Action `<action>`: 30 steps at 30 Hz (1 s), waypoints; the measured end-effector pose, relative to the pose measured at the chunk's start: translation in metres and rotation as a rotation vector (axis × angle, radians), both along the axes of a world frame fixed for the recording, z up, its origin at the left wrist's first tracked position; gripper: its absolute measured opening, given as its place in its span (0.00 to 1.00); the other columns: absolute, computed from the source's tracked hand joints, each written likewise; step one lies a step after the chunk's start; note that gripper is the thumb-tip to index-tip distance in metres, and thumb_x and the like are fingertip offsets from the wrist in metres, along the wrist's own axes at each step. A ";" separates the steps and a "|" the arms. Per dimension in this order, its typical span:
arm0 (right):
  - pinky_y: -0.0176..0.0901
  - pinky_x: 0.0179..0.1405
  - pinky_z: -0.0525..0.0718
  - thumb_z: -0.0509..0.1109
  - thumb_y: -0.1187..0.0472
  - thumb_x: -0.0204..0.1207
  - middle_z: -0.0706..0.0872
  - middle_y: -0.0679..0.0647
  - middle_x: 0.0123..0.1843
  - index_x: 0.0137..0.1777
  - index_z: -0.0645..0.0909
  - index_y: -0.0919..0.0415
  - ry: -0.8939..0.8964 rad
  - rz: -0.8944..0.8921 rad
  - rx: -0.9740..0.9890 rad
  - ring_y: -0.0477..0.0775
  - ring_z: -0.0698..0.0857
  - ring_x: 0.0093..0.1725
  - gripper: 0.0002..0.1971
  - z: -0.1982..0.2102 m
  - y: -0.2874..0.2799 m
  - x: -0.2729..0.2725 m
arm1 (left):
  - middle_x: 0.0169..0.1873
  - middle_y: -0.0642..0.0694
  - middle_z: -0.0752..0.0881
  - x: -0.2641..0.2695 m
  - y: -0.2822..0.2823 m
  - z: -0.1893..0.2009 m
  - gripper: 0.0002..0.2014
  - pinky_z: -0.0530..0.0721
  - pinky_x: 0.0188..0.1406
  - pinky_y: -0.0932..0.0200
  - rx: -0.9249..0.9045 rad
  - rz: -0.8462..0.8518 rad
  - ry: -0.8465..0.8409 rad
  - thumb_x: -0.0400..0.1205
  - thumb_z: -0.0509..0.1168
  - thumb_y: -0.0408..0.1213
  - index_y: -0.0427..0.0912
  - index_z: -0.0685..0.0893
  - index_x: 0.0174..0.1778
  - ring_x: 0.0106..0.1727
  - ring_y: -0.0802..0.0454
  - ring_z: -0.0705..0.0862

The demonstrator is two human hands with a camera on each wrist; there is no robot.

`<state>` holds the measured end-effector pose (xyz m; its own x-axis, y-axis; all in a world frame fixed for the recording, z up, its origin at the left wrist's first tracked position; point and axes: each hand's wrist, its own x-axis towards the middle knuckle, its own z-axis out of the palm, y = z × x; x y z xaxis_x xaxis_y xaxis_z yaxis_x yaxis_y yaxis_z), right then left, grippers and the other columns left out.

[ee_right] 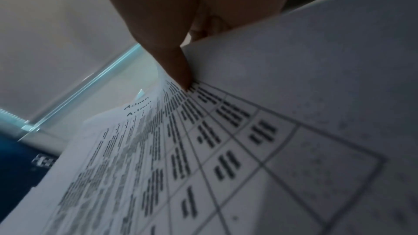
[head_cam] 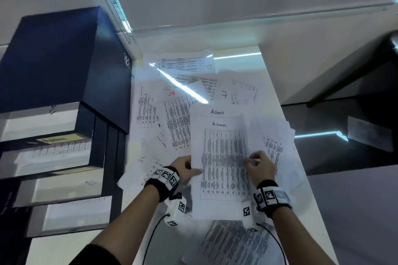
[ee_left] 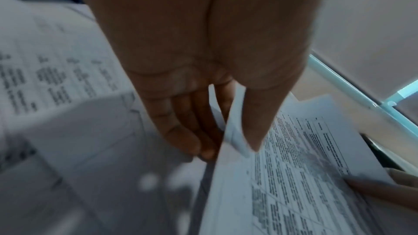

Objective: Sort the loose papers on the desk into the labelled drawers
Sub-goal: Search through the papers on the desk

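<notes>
White desk (head_cam: 271, 84) along a pale wall, dark blue drawer cabinet (head_cam: 64, 54) at its left end, several drawers pulled out; at least two hold sheets already. Labels too blurred to read.

Loose papers (head_cam: 178, 118) fan across the desk, some hand-marked "IT", one in red I can't make out. Two Admin sheets (head_cam: 221, 157) are lifted just above the pile, stacked slightly offset so both "Admin" headings show at the far end. Long axis runs away from the person, near edge toward the chest.

Left hand (head_cam: 186, 168) pinches the stack's left edge, thumb on top and fingers (ee_left: 187, 131) curled under. Right hand (head_cam: 260, 166) pinches the right edge the same way; the right wrist view shows its thumb pressed on the printed table.

Key relation: the drawers lie to the left of the stack, so the left hand is nearer them. My read: the pair is gathered and filing is the step in hand. The move would be a swing leftward, probably with a turn of the long axis to match the drawer opening. Which drawer is Admin, can't tell.

Risk: the offset sheets could slip apart or catch the drawer lip.
</notes>
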<state>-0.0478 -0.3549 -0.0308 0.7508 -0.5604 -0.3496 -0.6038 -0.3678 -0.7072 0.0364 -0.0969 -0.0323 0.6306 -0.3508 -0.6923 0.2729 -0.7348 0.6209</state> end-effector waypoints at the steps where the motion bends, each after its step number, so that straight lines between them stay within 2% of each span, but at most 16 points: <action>1: 0.37 0.41 0.83 0.75 0.65 0.75 0.86 0.50 0.42 0.48 0.80 0.59 -0.026 0.040 -0.016 0.54 0.87 0.46 0.06 0.002 0.005 0.001 | 0.49 0.54 0.89 -0.002 0.001 -0.001 0.16 0.84 0.59 0.56 -0.036 0.098 -0.018 0.76 0.76 0.45 0.48 0.86 0.57 0.51 0.55 0.87; 3: 0.37 0.47 0.82 0.75 0.66 0.75 0.86 0.49 0.48 0.61 0.79 0.58 -0.072 0.105 -0.041 0.52 0.86 0.48 0.16 0.008 0.015 0.002 | 0.45 0.50 0.91 -0.004 0.004 0.003 0.13 0.88 0.53 0.55 -0.063 0.286 -0.131 0.75 0.77 0.43 0.47 0.89 0.55 0.45 0.55 0.88; 5: 0.37 0.51 0.80 0.76 0.66 0.75 0.86 0.48 0.48 0.72 0.75 0.54 -0.131 0.081 -0.061 0.49 0.86 0.45 0.26 0.016 0.021 0.004 | 0.29 0.52 0.84 -0.002 0.009 0.006 0.06 0.85 0.39 0.60 -0.045 0.324 -0.240 0.74 0.78 0.43 0.50 0.87 0.35 0.33 0.55 0.81; 6: 0.37 0.52 0.80 0.76 0.65 0.75 0.88 0.47 0.47 0.73 0.77 0.54 -0.165 0.069 -0.091 0.47 0.86 0.43 0.26 0.022 0.022 0.005 | 0.23 0.54 0.76 -0.001 0.011 0.008 0.20 0.77 0.31 0.64 -0.043 0.314 -0.283 0.73 0.79 0.43 0.52 0.72 0.26 0.28 0.55 0.74; 7: 0.37 0.53 0.81 0.77 0.63 0.74 0.90 0.48 0.46 0.70 0.80 0.55 -0.192 0.071 -0.115 0.45 0.87 0.41 0.24 0.027 0.022 0.007 | 0.21 0.56 0.69 -0.002 0.013 0.014 0.27 0.70 0.26 0.68 -0.056 0.312 -0.313 0.72 0.80 0.43 0.52 0.62 0.29 0.25 0.57 0.68; 8: 0.39 0.54 0.84 0.78 0.61 0.74 0.92 0.49 0.46 0.66 0.84 0.57 -0.200 0.083 -0.122 0.45 0.87 0.40 0.20 0.033 0.022 0.009 | 0.20 0.58 0.67 -0.003 0.016 0.020 0.30 0.67 0.25 0.73 -0.072 0.341 -0.355 0.70 0.82 0.43 0.46 0.62 0.46 0.24 0.59 0.66; 9: 0.42 0.54 0.87 0.79 0.59 0.73 0.92 0.50 0.45 0.63 0.86 0.59 -0.193 0.086 -0.098 0.45 0.88 0.40 0.18 0.035 0.020 0.012 | 0.20 0.59 0.68 -0.001 0.020 0.024 0.31 0.66 0.25 0.76 -0.097 0.357 -0.353 0.67 0.84 0.43 0.52 0.61 0.28 0.24 0.61 0.67; 10: 0.46 0.54 0.89 0.80 0.57 0.72 0.93 0.52 0.45 0.61 0.87 0.60 -0.167 0.076 -0.054 0.46 0.89 0.42 0.18 0.038 0.020 0.014 | 0.21 0.58 0.70 -0.001 0.024 0.029 0.21 0.68 0.25 0.77 -0.116 0.378 -0.344 0.64 0.85 0.43 0.48 0.76 0.22 0.24 0.61 0.68; 14: 0.51 0.55 0.89 0.83 0.51 0.67 0.93 0.54 0.48 0.56 0.89 0.60 0.005 0.011 0.092 0.52 0.90 0.45 0.20 0.035 0.022 0.009 | 0.21 0.56 0.68 -0.004 0.043 0.036 0.26 0.67 0.27 0.64 -0.153 0.523 -0.292 0.57 0.86 0.52 0.48 0.72 0.23 0.24 0.57 0.66; 16: 0.43 0.55 0.85 0.80 0.54 0.71 0.92 0.56 0.51 0.55 0.89 0.63 0.077 0.040 0.072 0.52 0.87 0.45 0.17 0.033 0.030 -0.004 | 0.20 0.55 0.66 -0.015 0.054 0.034 0.24 0.63 0.30 0.62 -0.161 0.560 -0.294 0.65 0.82 0.56 0.47 0.75 0.25 0.25 0.54 0.64; 19: 0.40 0.50 0.83 0.75 0.58 0.76 0.92 0.59 0.51 0.54 0.89 0.65 0.124 0.034 -0.009 0.52 0.84 0.43 0.13 0.027 0.037 -0.029 | 0.26 0.54 0.82 -0.029 0.075 0.022 0.16 0.77 0.39 0.62 -0.149 0.633 -0.257 0.76 0.75 0.51 0.40 0.89 0.35 0.32 0.51 0.80; 22: 0.42 0.52 0.81 0.75 0.59 0.76 0.91 0.62 0.52 0.56 0.89 0.67 0.157 -0.035 -0.055 0.53 0.82 0.44 0.13 0.028 0.034 -0.049 | 0.35 0.46 0.84 -0.039 0.092 0.019 0.10 0.77 0.46 0.63 -0.077 0.709 -0.270 0.81 0.71 0.45 0.43 0.88 0.38 0.40 0.49 0.80; 25: 0.45 0.55 0.81 0.76 0.61 0.75 0.90 0.62 0.53 0.56 0.88 0.66 0.160 -0.072 -0.035 0.56 0.84 0.47 0.13 0.033 0.032 -0.060 | 0.42 0.43 0.90 -0.046 0.106 0.015 0.08 0.82 0.53 0.60 0.082 0.717 -0.241 0.81 0.70 0.41 0.40 0.89 0.49 0.46 0.44 0.86; 27: 0.47 0.55 0.86 0.76 0.63 0.74 0.90 0.61 0.48 0.50 0.87 0.65 0.157 -0.034 0.000 0.59 0.87 0.47 0.08 0.035 0.037 -0.059 | 0.54 0.43 0.90 -0.048 0.108 0.010 0.20 0.82 0.63 0.56 0.078 0.643 -0.126 0.79 0.72 0.48 0.39 0.86 0.62 0.55 0.44 0.86; 28: 0.49 0.51 0.88 0.76 0.63 0.73 0.91 0.61 0.46 0.48 0.87 0.67 0.164 0.009 0.016 0.60 0.88 0.46 0.08 0.034 0.041 -0.057 | 0.60 0.42 0.88 -0.049 0.106 0.009 0.30 0.81 0.67 0.51 0.050 0.580 -0.078 0.75 0.73 0.56 0.39 0.84 0.67 0.61 0.43 0.85; 30: 0.40 0.35 0.86 0.76 0.63 0.74 0.90 0.56 0.43 0.51 0.88 0.66 0.178 0.111 0.058 0.55 0.88 0.41 0.08 0.035 0.057 -0.052 | 0.67 0.42 0.85 -0.052 0.095 0.019 0.45 0.80 0.70 0.45 -0.007 0.472 -0.033 0.65 0.75 0.68 0.40 0.81 0.70 0.66 0.43 0.83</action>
